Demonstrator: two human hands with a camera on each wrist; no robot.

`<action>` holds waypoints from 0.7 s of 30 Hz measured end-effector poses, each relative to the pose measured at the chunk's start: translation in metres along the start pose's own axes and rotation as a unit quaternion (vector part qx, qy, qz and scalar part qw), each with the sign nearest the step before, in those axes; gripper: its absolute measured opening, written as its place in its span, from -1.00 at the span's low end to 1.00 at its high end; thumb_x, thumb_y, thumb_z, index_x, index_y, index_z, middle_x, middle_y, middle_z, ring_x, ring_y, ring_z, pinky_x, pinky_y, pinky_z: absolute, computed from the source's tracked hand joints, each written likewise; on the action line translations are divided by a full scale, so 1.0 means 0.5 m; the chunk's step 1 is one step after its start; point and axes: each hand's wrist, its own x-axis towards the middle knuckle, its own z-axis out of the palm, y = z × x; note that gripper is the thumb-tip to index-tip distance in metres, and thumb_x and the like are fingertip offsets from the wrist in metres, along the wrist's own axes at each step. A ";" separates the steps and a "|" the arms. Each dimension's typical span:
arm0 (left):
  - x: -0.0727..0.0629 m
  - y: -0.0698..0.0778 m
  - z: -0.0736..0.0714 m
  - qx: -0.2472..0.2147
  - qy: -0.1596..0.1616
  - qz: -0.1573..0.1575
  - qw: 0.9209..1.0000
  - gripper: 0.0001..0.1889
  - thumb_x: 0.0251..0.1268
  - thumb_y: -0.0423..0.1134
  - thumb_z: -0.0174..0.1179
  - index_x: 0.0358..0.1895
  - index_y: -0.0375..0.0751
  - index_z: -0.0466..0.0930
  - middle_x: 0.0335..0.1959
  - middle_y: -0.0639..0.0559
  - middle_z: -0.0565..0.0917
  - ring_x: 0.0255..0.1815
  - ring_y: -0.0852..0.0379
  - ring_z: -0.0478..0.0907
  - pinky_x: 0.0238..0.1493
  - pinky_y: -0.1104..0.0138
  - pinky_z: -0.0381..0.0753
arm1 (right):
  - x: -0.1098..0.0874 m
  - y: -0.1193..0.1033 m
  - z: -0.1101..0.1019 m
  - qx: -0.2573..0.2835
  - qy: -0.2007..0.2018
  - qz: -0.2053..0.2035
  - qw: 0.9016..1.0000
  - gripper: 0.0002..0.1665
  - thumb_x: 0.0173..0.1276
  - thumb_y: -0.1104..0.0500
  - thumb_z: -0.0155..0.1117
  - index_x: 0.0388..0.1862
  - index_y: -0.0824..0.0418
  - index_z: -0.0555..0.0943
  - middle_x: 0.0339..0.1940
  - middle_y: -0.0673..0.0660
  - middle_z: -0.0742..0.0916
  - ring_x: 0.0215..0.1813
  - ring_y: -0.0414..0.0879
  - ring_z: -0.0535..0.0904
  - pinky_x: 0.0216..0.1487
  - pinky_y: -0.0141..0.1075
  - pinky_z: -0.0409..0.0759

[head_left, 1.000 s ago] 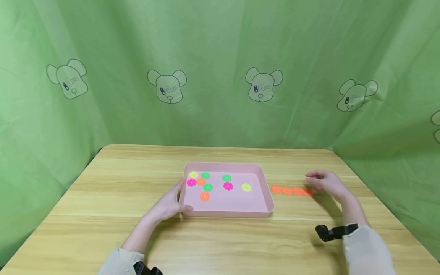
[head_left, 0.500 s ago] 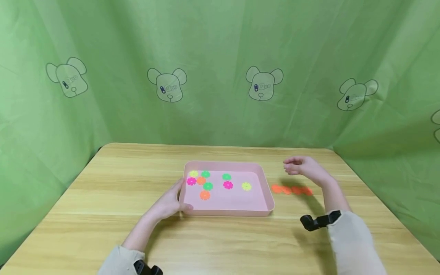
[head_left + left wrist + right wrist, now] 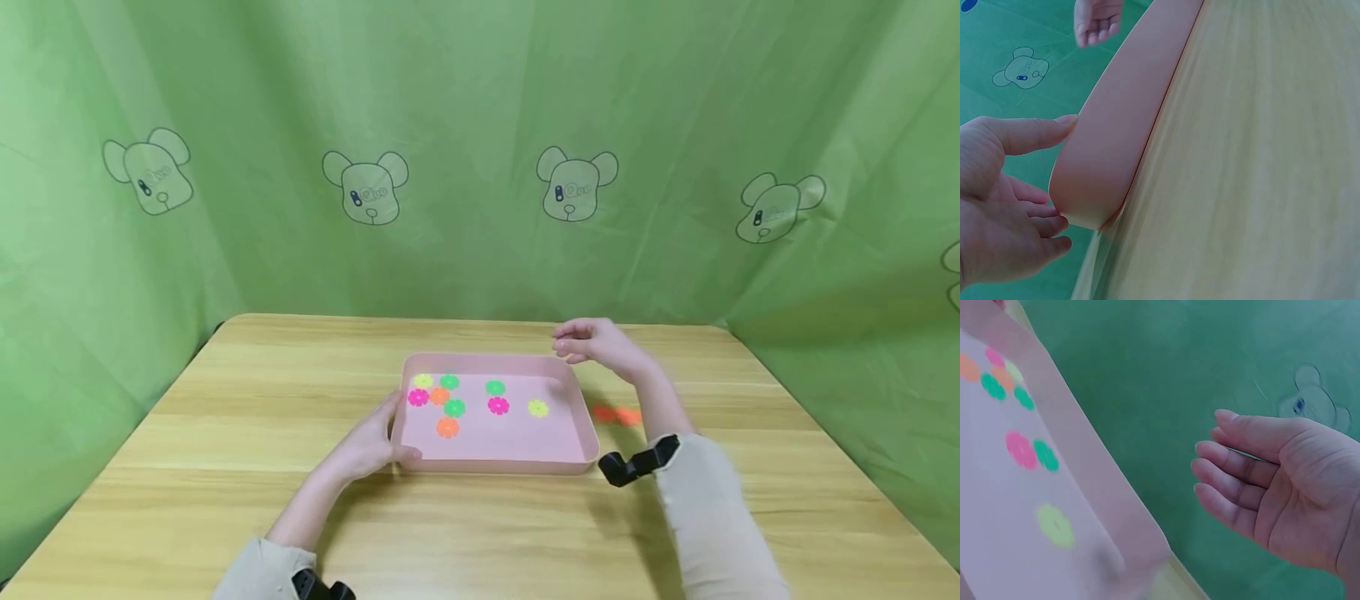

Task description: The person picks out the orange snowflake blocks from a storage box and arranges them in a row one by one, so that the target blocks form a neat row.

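A shallow pink tray lies on the wooden table. My left hand holds its near left corner, thumb at the front rim and fingers along the left side; in the left wrist view the thumb meets the tray wall. Inside lie several notched, flower-shaped discs: a yellow one, a pink one, a green one and an orange one, among others. My right hand, fingers loosely bent and nothing in them, hovers by the tray's far right corner.
Orange discs lie in a row on the table right of the tray, partly hidden behind my right forearm. A green curtain with bear-head outlines hangs behind the table and along its sides.
My right hand has moved left and away from me, from over the orange row to the tray's far right corner. The left hand, tray and discs stay where they were.
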 end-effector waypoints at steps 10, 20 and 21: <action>-0.003 -0.002 0.004 0.000 0.006 -0.003 1.000 0.03 -0.18 -0.38 0.39 0.41 -0.44 -0.05 0.43 -0.31 0.04 0.41 -0.23 -0.02 0.36 -0.07 -0.06 | 0.056 -0.043 0.087 0.013 -0.039 -0.014 0.999 -0.51 0.27 0.23 0.23 0.13 0.46 0.46 0.02 0.38 0.60 -0.02 0.05 0.59 0.01 -0.08 0.56; -0.002 -0.003 0.003 -0.002 0.006 -0.006 1.000 0.04 -0.19 -0.36 0.41 0.42 -0.42 -0.04 0.43 -0.30 0.04 0.41 -0.22 -0.02 0.36 -0.08 -0.06 | 0.096 -0.054 0.158 0.004 -0.064 -0.009 0.998 -0.55 0.27 0.22 0.23 0.13 0.35 0.51 -0.03 0.23 0.64 -0.04 -0.04 0.57 -0.02 -0.18 0.57; -0.001 -0.002 0.003 -0.004 0.005 -0.004 1.000 0.04 -0.19 -0.36 0.41 0.42 -0.42 -0.05 0.43 -0.31 0.04 0.41 -0.23 -0.01 0.36 -0.08 -0.06 | 0.099 -0.055 0.164 0.001 -0.065 -0.008 0.998 -0.54 0.27 0.22 0.23 0.13 0.35 0.50 -0.04 0.21 0.64 -0.05 -0.05 0.56 -0.04 -0.21 0.57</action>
